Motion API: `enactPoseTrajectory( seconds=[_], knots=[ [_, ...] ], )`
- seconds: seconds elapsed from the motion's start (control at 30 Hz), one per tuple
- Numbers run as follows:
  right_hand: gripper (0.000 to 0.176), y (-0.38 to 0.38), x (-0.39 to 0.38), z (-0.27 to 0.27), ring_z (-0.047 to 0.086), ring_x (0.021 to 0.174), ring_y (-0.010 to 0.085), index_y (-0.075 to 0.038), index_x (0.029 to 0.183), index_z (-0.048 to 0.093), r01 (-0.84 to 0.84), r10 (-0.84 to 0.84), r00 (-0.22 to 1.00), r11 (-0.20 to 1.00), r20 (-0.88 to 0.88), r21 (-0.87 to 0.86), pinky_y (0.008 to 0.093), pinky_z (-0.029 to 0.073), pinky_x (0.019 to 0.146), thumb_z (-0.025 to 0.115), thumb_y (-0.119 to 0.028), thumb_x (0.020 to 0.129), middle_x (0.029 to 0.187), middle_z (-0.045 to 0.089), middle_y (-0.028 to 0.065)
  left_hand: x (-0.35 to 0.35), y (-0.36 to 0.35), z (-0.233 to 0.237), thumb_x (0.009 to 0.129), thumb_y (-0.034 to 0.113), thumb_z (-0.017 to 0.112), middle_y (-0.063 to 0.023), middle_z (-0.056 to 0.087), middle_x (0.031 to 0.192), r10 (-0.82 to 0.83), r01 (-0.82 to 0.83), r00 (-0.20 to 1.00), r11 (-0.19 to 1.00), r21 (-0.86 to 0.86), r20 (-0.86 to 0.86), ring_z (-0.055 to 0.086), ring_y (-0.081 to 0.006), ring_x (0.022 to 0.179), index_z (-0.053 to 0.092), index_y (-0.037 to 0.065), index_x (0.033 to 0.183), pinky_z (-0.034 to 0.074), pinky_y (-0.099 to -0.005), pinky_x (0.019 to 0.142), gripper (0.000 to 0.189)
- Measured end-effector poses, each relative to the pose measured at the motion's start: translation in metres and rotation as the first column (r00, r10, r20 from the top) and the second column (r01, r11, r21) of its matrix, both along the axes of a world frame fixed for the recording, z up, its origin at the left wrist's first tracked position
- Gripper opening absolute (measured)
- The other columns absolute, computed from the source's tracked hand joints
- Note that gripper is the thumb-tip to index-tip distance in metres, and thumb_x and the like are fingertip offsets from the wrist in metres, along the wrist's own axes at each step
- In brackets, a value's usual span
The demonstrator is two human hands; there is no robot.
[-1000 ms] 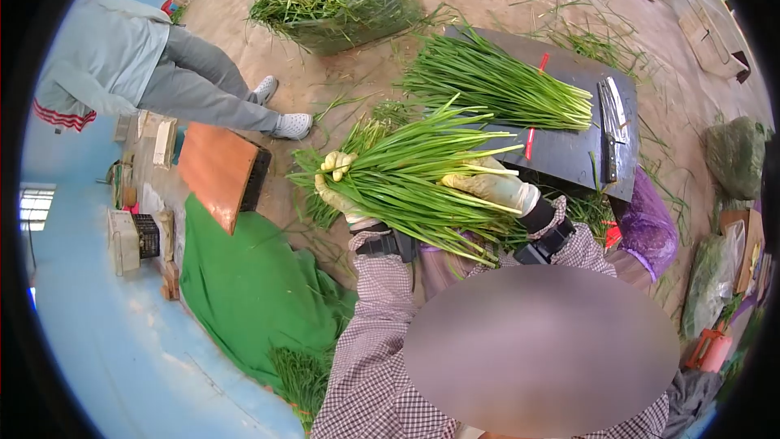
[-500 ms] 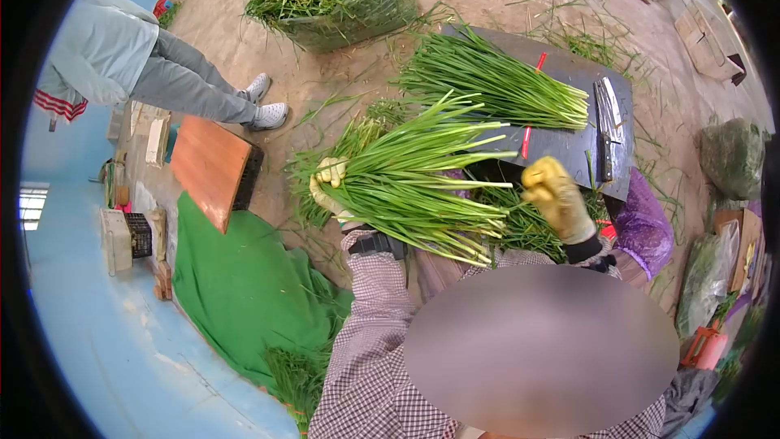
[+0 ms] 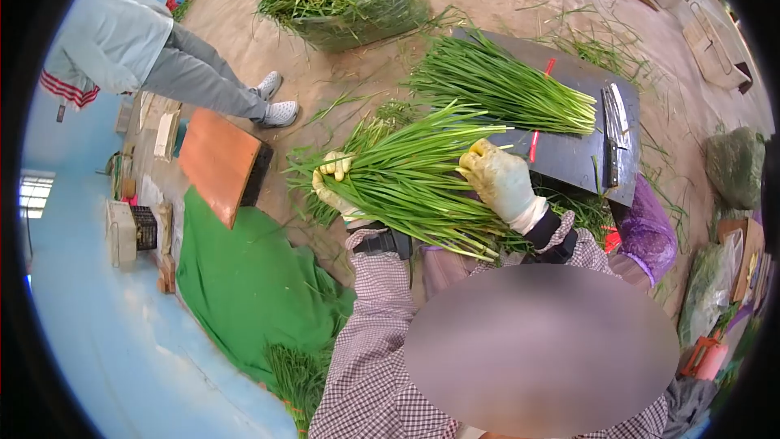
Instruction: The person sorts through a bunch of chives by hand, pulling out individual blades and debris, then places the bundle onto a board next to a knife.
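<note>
My left hand [image 3: 334,180], in a pale yellowed glove, is wrapped round the leafy end of a loose bunch of garlic chives [image 3: 406,175]. The pale stems fan out toward the right. My right hand [image 3: 497,177], gloved too, is at the stem side of that bunch with its fingers curled and pinched on some of the chives; its fingertips are partly hidden. Beyond it, a second, neater bunch of garlic chives [image 3: 504,85] lies on a dark board [image 3: 569,158], across a red strap [image 3: 534,145]. A knife [image 3: 615,134] rests at the board's right side.
A plastic bag stuffed with green trimmings [image 3: 357,16] stands at the back. An orange-topped crate [image 3: 215,158] and a green cloth [image 3: 252,284] are on the left. A person in grey trousers [image 3: 199,73] stands behind the crate. Loose chives [image 3: 301,374] lie at lower left.
My right hand has moved left from beside the board onto the bunch's stem side. My left hand keeps its hold. The view has shifted slightly.
</note>
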State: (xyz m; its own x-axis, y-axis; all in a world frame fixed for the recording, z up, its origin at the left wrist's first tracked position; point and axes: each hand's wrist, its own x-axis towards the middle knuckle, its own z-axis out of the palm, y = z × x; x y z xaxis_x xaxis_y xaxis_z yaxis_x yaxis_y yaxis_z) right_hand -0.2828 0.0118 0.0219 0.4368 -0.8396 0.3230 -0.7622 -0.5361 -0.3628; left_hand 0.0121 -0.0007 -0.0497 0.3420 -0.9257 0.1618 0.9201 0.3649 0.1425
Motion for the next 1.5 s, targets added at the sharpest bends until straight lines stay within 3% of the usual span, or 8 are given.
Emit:
enactPoseTrajectory(
  seconds=[0.27, 0.57, 0.67, 0.77, 0.8, 0.83, 1.13, 1.5],
  knots=[
    [0.005, 0.0, -0.008, 0.018, 0.066, 0.078, 0.0229, -0.013, 0.091, 0.066, -0.065, 0.06, 0.932, 0.998, 0.358, 0.002, 0.0372, 0.054, 0.066, 0.069, -0.015, 0.089, 0.103, 0.065, 0.0045, -0.002, 0.0, 0.008, 0.093, 0.023, 0.066, 0.002, 0.057, 0.085, -0.07, 0.067, 0.996, 0.996, -0.053, -0.062, 0.054, -0.0116, 0.082, 0.064, 0.011, 0.091, 0.047, -0.03, 0.086, 0.013],
    [0.023, 0.049, -0.14, 0.073, 0.045, 0.049, 0.0088, -0.01, 0.095, 0.048, -0.569, -0.261, -0.256, 0.819, 0.931, 0.074, 0.0213, 0.04, 0.046, 0.065, -0.025, 0.099, 0.077, 0.053, 0.0026, -0.004, 0.005, -0.009, 0.094, 0.024, 0.063, 0.0002, 0.057, 0.08, -0.059, 0.065, 0.979, 0.997, 0.028, -0.193, 0.054, -0.0142, 0.081, 0.06, 0.009, 0.094, 0.047, -0.0305, 0.083, 0.015],
    [0.025, 0.073, -0.195, 0.036, 0.046, 0.05, 0.0051, -0.01, 0.095, 0.05, -0.362, -0.325, 0.212, 0.85, 0.921, 0.383, 0.0193, 0.038, 0.045, 0.06, -0.031, 0.102, 0.072, 0.055, 0.0024, 0.009, 0.004, -0.044, 0.094, 0.022, 0.064, 0.0016, 0.055, 0.078, -0.212, 0.207, 0.96, 0.977, -0.045, -0.181, 0.052, -0.0137, 0.078, 0.059, 0.009, 0.092, 0.046, -0.0291, 0.082, 0.014],
    [0.025, 0.08, -0.195, -0.004, 0.06, 0.061, 0.0112, -0.009, 0.104, 0.058, -0.054, -0.469, 0.844, 0.406, 0.259, 0.912, 0.0232, 0.048, 0.055, 0.06, -0.033, 0.101, 0.079, 0.065, 0.0027, 0.006, -0.001, -0.055, 0.093, 0.02, 0.067, 0.0025, 0.052, 0.077, -0.212, 0.205, 0.957, 0.977, -0.055, -0.199, 0.05, -0.0117, 0.076, 0.058, 0.01, 0.091, 0.044, -0.0277, 0.081, 0.015],
    [0.029, 0.08, -0.194, -0.04, 0.064, 0.067, 0.0129, -0.005, 0.111, 0.062, 0.075, -0.133, 0.991, 0.565, 0.001, 0.822, 0.0262, 0.052, 0.061, 0.061, -0.032, 0.1, 0.09, 0.069, 0.0045, 0.008, -0.004, -0.064, 0.092, 0.02, 0.068, 0.0025, 0.051, 0.076, -0.212, 0.206, 0.957, 0.977, -0.054, -0.2, 0.05, -0.0112, 0.075, 0.057, 0.01, 0.091, 0.044, -0.0276, 0.08, 0.015],
    [0.035, 0.079, -0.177, -0.06, 0.062, 0.067, 0.0114, -0.003, 0.121, 0.064, -0.027, -0.052, 0.989, 0.859, 0.14, 0.512, 0.0254, 0.051, 0.062, 0.062, -0.03, 0.099, 0.098, 0.07, 0.0052, 0.009, -0.006, -0.069, 0.093, 0.021, 0.068, 0.0025, 0.05, 0.076, -0.183, 0.177, 0.963, 0.983, -0.048, -0.195, 0.049, -0.0103, 0.074, 0.056, 0.011, 0.09, 0.044, -0.0272, 0.08, 0.016],
    [0.03, -0.037, -0.019, -0.044, 0.049, 0.065, 0.0085, -0.002, 0.107, 0.066, -0.642, -0.683, 0.185, 0.46, 0.706, 0.613, 0.0226, 0.041, 0.058, 0.06, -0.031, 0.103, 0.082, 0.061, -0.002, 0.001, -0.006, -0.033, 0.095, 0.026, 0.066, 0.0039, 0.05, 0.075, -0.149, 0.15, 0.986, 0.989, 0.009, -0.075, 0.048, -0.0112, 0.072, 0.056, 0.012, 0.086, 0.044, -0.0281, 0.079, 0.019],
    [0.033, 0.013, -0.114, -0.029, 0.04, 0.066, 0.0062, -0.011, 0.087, 0.053, -0.443, -0.441, -0.05, 0.814, 0.896, 0.376, 0.0214, 0.034, 0.06, 0.052, -0.039, 0.106, 0.087, 0.053, -0.0005, 0.018, 0.002, -0.044, 0.099, 0.024, 0.062, 0.0028, 0.049, 0.075, -0.12, 0.121, 0.991, 0.993, 0.015, -0.05, 0.049, -0.0108, 0.074, 0.055, 0.012, 0.083, 0.043, -0.0276, 0.078, 0.02]
  ],
)
